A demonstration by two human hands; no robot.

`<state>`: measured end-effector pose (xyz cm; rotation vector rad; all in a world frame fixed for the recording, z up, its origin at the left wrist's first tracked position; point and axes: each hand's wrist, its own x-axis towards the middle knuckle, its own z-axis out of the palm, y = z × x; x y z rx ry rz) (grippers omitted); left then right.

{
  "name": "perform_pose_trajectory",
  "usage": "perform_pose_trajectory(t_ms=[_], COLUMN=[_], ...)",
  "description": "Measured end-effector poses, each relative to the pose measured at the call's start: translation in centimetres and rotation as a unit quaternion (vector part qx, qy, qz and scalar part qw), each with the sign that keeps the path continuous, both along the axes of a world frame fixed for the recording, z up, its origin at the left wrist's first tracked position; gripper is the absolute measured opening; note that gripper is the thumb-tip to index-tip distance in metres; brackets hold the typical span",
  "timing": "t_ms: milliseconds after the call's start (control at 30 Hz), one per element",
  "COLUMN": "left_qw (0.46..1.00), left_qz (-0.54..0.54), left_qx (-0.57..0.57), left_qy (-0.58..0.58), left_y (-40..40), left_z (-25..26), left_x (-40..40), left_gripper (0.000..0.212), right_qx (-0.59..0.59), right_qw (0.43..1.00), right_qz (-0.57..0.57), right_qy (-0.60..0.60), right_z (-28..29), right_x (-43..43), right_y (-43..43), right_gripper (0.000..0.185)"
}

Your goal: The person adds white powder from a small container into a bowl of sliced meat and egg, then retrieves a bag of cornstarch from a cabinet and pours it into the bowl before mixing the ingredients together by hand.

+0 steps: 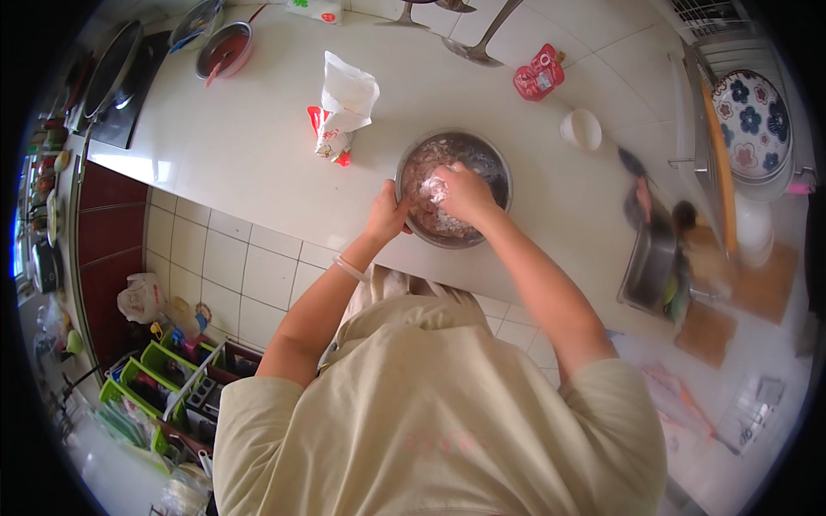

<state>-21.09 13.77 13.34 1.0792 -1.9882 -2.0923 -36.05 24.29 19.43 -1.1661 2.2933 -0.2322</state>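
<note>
A round stainless steel bowl stands on the light countertop before me, with pinkish raw meat and white powder inside. My left hand grips the bowl's left rim, thumb at the edge. Inside the bowl is my right hand, its fingers curled around some of the powder-coated meat. Left of the bowl, an opened white and red packet rests on the counter with its paper top folded up.
Beyond the bowl lie a red pouch and a small white cup. A bowl of red liquid is at upper left, near a stove. On the right are a metal tray, cutting boards and a flowered plate.
</note>
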Motion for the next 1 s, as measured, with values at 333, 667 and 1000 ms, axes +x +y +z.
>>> perform_pose_trajectory(t_ms=[333, 667, 1000], left_qw=[0.999, 1.0, 1.0], left_qz=[-0.018, -0.007, -0.006], left_qx=[0.038, -0.002, -0.007], left_qy=[0.009, 0.004, 0.012], left_y=[-0.4, 0.0, -0.4], left_z=[-0.6, -0.1, 0.0], left_x=[-0.8, -1.1, -0.7], left_gripper=[0.023, 0.019, 0.021], right_qx=[0.068, -0.06, -0.078], right_qw=[0.979, 0.964, 0.988], right_qz=[0.188, -0.255, 0.129], right_qy=[0.04, -0.037, 0.037], right_z=[-3.3, -5.1, -0.6], right_x=[0.2, 0.2, -3.0], right_y=[-0.7, 0.5, 4.1], right_gripper=[0.035, 0.041, 0.065])
